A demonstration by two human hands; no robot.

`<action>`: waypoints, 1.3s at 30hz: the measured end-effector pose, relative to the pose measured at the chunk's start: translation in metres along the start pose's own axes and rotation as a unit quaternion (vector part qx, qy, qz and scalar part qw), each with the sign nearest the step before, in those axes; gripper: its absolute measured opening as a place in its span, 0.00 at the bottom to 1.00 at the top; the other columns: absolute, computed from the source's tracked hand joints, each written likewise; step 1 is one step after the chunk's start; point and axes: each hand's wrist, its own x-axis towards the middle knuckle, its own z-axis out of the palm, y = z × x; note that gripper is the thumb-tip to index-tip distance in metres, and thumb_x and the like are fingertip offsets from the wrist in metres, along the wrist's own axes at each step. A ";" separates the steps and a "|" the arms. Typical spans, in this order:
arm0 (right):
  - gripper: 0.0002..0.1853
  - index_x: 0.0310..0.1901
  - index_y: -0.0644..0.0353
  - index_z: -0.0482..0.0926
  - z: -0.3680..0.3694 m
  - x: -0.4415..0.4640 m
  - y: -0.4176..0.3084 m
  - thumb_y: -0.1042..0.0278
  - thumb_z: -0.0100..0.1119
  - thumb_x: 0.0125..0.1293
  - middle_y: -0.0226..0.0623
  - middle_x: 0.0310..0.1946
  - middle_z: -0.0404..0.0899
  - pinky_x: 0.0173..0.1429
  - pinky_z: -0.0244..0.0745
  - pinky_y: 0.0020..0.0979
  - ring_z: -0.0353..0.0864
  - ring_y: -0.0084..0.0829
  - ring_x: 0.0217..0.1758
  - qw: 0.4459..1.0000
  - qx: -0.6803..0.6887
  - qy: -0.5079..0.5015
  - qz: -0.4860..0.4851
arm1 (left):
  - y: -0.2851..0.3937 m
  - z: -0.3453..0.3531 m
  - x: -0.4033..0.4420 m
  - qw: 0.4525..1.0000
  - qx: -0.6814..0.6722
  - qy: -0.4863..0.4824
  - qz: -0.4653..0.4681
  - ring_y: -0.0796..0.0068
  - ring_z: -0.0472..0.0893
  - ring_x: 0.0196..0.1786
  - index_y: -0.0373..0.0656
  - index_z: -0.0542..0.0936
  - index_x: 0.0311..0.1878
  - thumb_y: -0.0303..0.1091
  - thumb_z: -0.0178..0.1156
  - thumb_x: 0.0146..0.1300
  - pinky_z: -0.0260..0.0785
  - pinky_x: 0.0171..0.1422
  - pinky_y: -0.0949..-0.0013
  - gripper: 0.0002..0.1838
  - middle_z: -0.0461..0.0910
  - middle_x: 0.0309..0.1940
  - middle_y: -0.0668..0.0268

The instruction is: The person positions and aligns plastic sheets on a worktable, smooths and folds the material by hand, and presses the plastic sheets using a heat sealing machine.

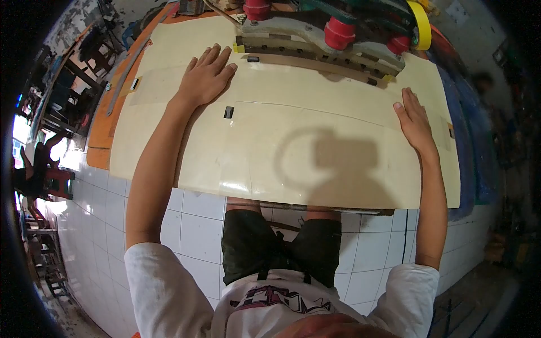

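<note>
A large cream-coloured sheet point(253, 141) covers the table in front of me. On its upper left part my left hand point(209, 74) lies flat, fingers stretched out and a little apart. My right hand point(415, 119) rests near the sheet's right edge, with its fingers extended and holding nothing. Between and beyond the hands stands a machine point(304, 34) with red knobs point(340, 34) and a long metal bar across the sheet. A small black piece point(229, 112) sits on the sheet below my left hand. A thin line or seam runs across the sheet's middle.
Orange tabletop point(99, 143) shows along the left, with a metal ruler-like strip point(125, 79) on it. A yellow ring point(420, 25) is at the machine's right end. Blue material point(459, 152) hangs at the right. A red stool point(58, 183) stands on the white tiled floor point(101, 208).
</note>
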 end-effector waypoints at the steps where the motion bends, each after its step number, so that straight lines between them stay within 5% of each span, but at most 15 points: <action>1: 0.37 0.75 0.59 0.53 0.000 0.000 0.000 0.41 0.35 0.75 0.43 0.77 0.48 0.80 0.36 0.47 0.43 0.40 0.81 1.000 0.001 0.000 0.000 | -0.001 0.000 0.000 1.000 -0.006 0.003 0.002 0.59 0.53 0.78 0.50 0.62 0.74 0.52 0.39 0.73 0.44 0.80 0.48 0.30 0.57 0.75 0.57; 21: 0.36 0.75 0.62 0.51 0.001 0.002 0.004 0.44 0.35 0.75 0.45 0.77 0.48 0.81 0.37 0.45 0.44 0.40 0.81 1.000 -0.004 -0.006 -0.005 | -0.015 0.002 0.002 0.997 -0.081 0.010 -0.007 0.60 0.57 0.77 0.44 0.65 0.71 0.44 0.42 0.71 0.47 0.79 0.51 0.28 0.60 0.74 0.58; 25: 0.36 0.75 0.62 0.51 0.003 0.002 0.002 0.44 0.34 0.76 0.45 0.77 0.48 0.81 0.36 0.46 0.43 0.41 0.81 1.000 -0.017 -0.001 -0.003 | -0.020 0.006 0.002 0.988 -0.051 0.092 0.110 0.54 0.63 0.72 0.39 0.71 0.61 0.40 0.45 0.69 0.54 0.73 0.46 0.21 0.67 0.67 0.53; 27: 0.36 0.75 0.63 0.51 0.002 0.003 0.005 0.44 0.34 0.76 0.46 0.77 0.48 0.81 0.35 0.46 0.42 0.41 0.81 1.000 0.006 -0.007 0.002 | -0.016 0.002 0.001 0.990 -0.029 0.096 0.099 0.55 0.64 0.71 0.41 0.71 0.59 0.40 0.44 0.69 0.55 0.72 0.44 0.20 0.68 0.66 0.54; 29: 0.36 0.75 0.63 0.51 0.001 0.003 0.002 0.43 0.34 0.76 0.47 0.77 0.47 0.81 0.34 0.47 0.42 0.42 0.81 1.000 0.009 -0.009 -0.003 | -0.013 -0.006 0.003 0.996 -0.081 0.004 0.029 0.57 0.56 0.77 0.42 0.66 0.70 0.44 0.43 0.73 0.49 0.77 0.47 0.27 0.59 0.74 0.55; 39: 0.37 0.75 0.62 0.51 0.003 0.003 0.005 0.42 0.34 0.76 0.47 0.77 0.47 0.81 0.33 0.46 0.41 0.43 0.82 1.000 0.014 -0.006 0.000 | -0.016 -0.005 0.004 0.991 -0.129 0.018 0.026 0.53 0.61 0.74 0.41 0.69 0.66 0.44 0.47 0.70 0.52 0.76 0.48 0.26 0.63 0.71 0.53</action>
